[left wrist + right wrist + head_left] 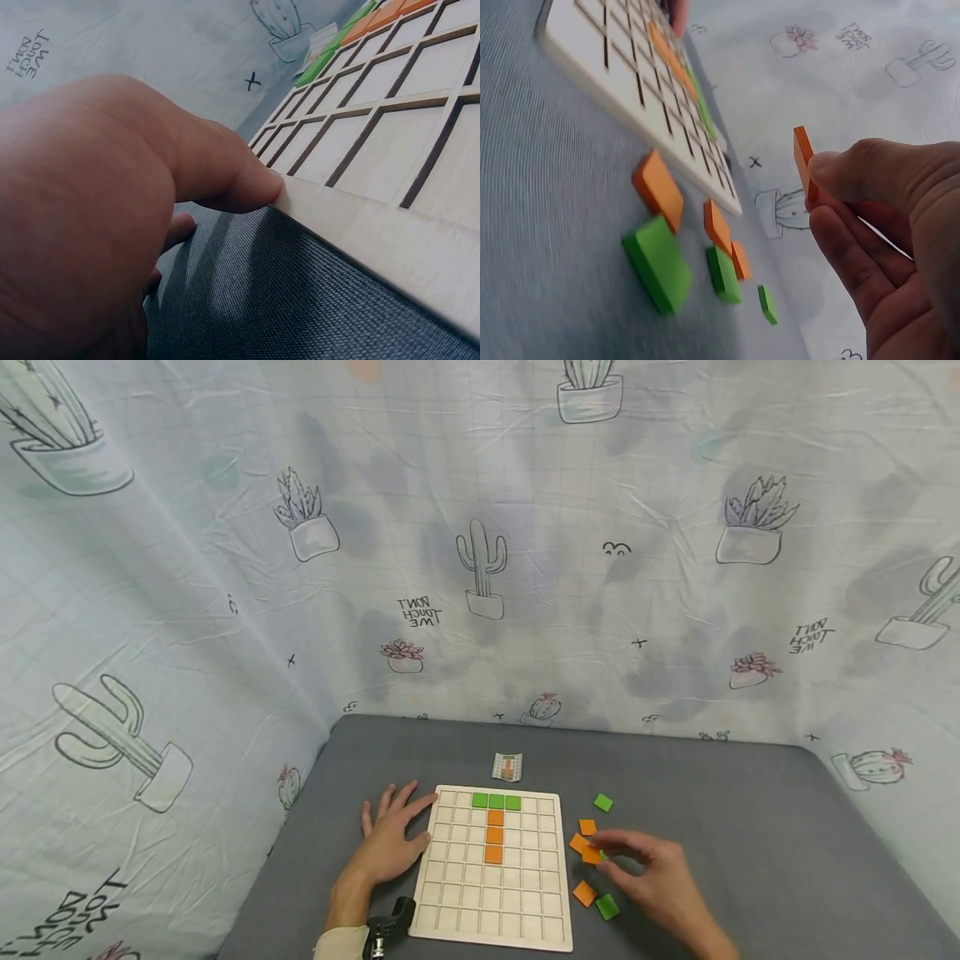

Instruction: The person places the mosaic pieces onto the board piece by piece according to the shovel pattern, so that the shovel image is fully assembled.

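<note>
Between thumb and fingertips, my right hand [652,872] pinches a square orange tile [802,159], raised above the loose tiles right of the board. My left hand [390,843] lies at the left side of the pale wooden grid board [465,917], fingers spread; its thumb [259,187] touches the board's edge. Near the top of the board, three green tiles [497,802] form a row, and three orange tiles [494,836] run down below the middle one. Loose by my right hand lie orange tiles [584,893] and green tiles [607,907], one green partly hidden in the head view.
A small card [507,767] with a printed grid pattern lies behind the board. The grey tabletop [720,827] ends at a hanging cloth [525,643] with cactus drawings at the back and sides. A black device [388,928] is on the left wrist, near the board's lower left corner.
</note>
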Demonstrator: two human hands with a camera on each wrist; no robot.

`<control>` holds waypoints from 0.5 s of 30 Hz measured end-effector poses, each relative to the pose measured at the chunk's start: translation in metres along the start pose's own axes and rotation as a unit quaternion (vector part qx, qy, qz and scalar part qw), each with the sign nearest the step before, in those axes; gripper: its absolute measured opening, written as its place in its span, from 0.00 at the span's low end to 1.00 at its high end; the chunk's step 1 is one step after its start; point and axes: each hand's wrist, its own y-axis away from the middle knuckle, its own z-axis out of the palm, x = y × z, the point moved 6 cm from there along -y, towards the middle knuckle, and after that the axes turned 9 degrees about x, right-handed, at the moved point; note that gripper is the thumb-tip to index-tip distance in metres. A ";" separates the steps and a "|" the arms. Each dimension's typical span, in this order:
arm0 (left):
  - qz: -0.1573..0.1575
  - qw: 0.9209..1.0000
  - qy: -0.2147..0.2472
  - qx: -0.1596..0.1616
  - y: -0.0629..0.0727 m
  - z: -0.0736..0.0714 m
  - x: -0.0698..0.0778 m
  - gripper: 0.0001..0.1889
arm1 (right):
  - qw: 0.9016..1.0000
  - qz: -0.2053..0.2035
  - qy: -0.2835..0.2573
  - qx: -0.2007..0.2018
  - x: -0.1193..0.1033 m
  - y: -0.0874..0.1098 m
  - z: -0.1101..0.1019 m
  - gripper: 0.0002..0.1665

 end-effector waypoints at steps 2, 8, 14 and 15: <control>0.000 1.000 0.001 0.001 0.000 0.000 0.000 0.32 | 1.000 0.004 -0.002 0.002 -0.002 0.001 0.004 0.23; 0.002 1.000 0.001 0.005 -0.001 0.000 0.000 0.32 | 0.999 0.038 -0.014 -0.008 -0.007 0.003 0.019 0.22; 0.005 1.000 -0.002 0.007 -0.003 0.000 0.000 0.32 | 0.998 0.046 -0.040 -0.028 -0.013 0.003 0.036 0.20; 0.003 1.000 -0.002 0.006 -0.003 0.000 0.000 0.32 | 0.998 0.047 -0.042 -0.031 -0.014 0.002 0.039 0.20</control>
